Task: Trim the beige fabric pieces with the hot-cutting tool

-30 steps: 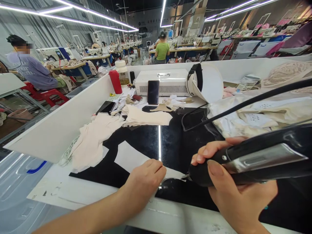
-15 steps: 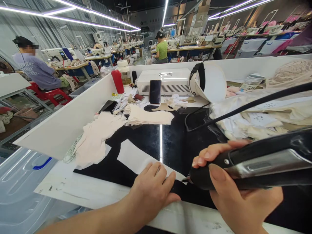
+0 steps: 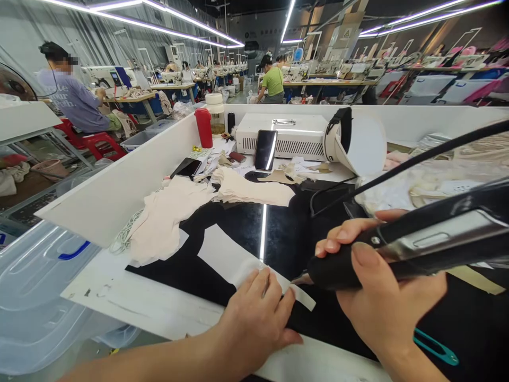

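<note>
My right hand (image 3: 382, 297) is wrapped round a black and silver corded hand tool (image 3: 417, 249), its pointed tip down near a white fabric strip (image 3: 238, 262) on the glossy black tabletop (image 3: 278, 233). My left hand (image 3: 258, 315) lies flat with fingers spread, pressing the near end of that strip just left of the tool tip. The tool's black cable (image 3: 421, 156) runs up and away to the right.
Cream fabric pieces (image 3: 167, 217) pile at the left, folded ones (image 3: 254, 191) behind. A white box machine (image 3: 286, 135), upright phone (image 3: 265, 150), red bottle (image 3: 203, 127) and white headset (image 3: 353, 140) stand at the back. Teal snips (image 3: 435, 347) lie near right. People sit at sewing tables beyond.
My left hand opened from a curled hold to lying flat on the strip and slid nearer. The strip's near end now shows past the tool tip. The view shifted a little leftward.
</note>
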The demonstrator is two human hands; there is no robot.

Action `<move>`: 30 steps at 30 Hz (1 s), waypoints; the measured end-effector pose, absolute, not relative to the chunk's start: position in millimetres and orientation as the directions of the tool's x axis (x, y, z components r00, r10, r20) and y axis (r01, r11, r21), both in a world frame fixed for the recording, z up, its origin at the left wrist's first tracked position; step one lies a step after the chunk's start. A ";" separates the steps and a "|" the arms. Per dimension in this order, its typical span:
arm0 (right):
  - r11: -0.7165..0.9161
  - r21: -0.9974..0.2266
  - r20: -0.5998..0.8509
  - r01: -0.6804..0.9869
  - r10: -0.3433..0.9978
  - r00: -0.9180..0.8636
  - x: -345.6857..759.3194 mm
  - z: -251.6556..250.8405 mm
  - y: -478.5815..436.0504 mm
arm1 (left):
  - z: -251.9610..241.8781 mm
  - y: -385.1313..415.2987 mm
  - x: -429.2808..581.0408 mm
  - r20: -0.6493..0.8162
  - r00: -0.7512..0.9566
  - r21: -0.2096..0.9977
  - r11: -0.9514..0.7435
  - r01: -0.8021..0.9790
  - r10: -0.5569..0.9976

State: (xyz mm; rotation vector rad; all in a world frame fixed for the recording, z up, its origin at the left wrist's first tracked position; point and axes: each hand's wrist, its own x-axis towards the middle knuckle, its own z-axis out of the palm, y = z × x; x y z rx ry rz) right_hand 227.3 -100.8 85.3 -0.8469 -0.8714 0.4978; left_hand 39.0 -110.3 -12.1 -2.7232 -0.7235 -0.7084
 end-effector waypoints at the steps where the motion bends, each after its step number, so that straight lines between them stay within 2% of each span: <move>1: 0.586 -0.809 0.469 -0.047 0.692 0.549 226.5 83.6 -97.9 | -12.5 -110.6 39.0 0.501 0.766 -0.100 -0.852 0.514 0.403; 12: 0.571 -0.820 0.472 -0.044 0.717 0.513 222.7 80.6 -92.7 | -15.2 -112.5 40.2 0.496 0.768 -0.094 -0.854 0.511 0.405; 17: 0.594 -0.802 0.483 -0.064 0.708 0.515 217.9 81.8 -84.9 | -17.5 -112.0 38.4 0.559 0.732 -0.098 -0.846 0.525 0.389; 26: 0.584 -0.810 0.485 -0.054 0.718 0.499 215.6 75.9 -79.5 | -21.3 -110.4 37.1 0.562 0.737 -0.102 -0.853 0.512 0.376; 30: 0.610 -0.785 0.483 -0.109 0.713 0.508 212.6 77.0 -73.5 | -22.4 -109.1 33.9 0.544 0.751 -0.083 -0.866 0.493 0.375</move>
